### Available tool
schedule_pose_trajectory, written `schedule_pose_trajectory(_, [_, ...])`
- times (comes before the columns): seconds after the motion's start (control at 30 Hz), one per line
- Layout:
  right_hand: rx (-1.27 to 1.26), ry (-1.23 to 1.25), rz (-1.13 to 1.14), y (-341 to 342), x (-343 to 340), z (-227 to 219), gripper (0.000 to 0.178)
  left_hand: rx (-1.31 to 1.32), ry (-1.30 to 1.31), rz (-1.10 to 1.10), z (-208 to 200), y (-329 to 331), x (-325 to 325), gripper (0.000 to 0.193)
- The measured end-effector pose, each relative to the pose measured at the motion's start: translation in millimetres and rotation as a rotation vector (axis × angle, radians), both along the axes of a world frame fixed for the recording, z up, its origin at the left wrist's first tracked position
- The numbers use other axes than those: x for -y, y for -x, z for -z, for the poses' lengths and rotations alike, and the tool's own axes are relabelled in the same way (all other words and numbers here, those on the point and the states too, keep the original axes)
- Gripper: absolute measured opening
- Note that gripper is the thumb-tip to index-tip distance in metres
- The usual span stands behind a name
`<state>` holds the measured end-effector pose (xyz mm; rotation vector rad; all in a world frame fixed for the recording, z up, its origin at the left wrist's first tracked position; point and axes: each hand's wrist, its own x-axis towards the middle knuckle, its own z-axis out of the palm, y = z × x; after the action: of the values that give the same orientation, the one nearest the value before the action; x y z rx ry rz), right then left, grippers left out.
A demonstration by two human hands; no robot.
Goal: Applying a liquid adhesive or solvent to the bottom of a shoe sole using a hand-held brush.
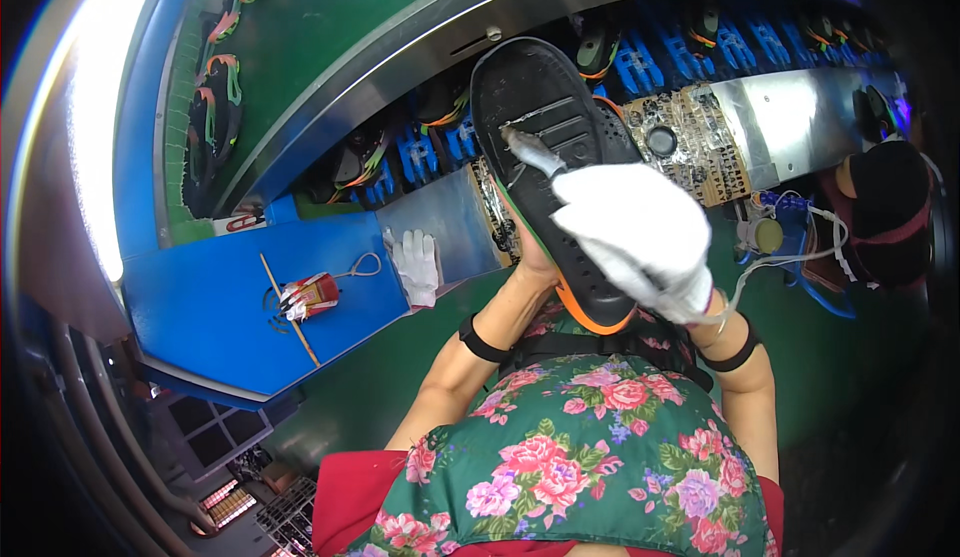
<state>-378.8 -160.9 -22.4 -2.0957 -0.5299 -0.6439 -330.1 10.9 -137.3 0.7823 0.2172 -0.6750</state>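
My left hand [537,253] is bare and grips a black shoe sole [545,182] with an orange and green edge from beneath its left side; some of its fingers are hidden behind it. The sole is tilted up in front of my chest. In a white knitted glove, my right hand [640,237] is closed around a small brush [533,151] whose handle is hidden. The brush's pale, worn tip lies over the sole's ribbed middle, seemingly touching it. Behind the sole, a second black piece [618,135] with small holes and an orange rim shows in part.
At left, a blue table [200,287] bears a red-and-white container [312,297], a thin wooden stick [275,282] and a white glove [416,267]. Beyond, a rack carries shoes and blue holders [640,62] beside a green belt [350,17]. At right, a cable [790,255] hangs near another person [885,212].
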Motion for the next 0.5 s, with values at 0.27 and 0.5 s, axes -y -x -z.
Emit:
schedule_pose_trajectory(0.27, [0.009,-0.209,-0.059,-2.2,2.1,-3.1,0.026,-0.026,0.732,0.210,32.3,-8.9,-25.4,0.113])
schedule_pose_trajectory(0.5, [0.002,-0.254,-0.216,9.6,-12.1,10.9,0.032,0.086,0.626,0.340,10.0,-23.9,-21.8,0.127])
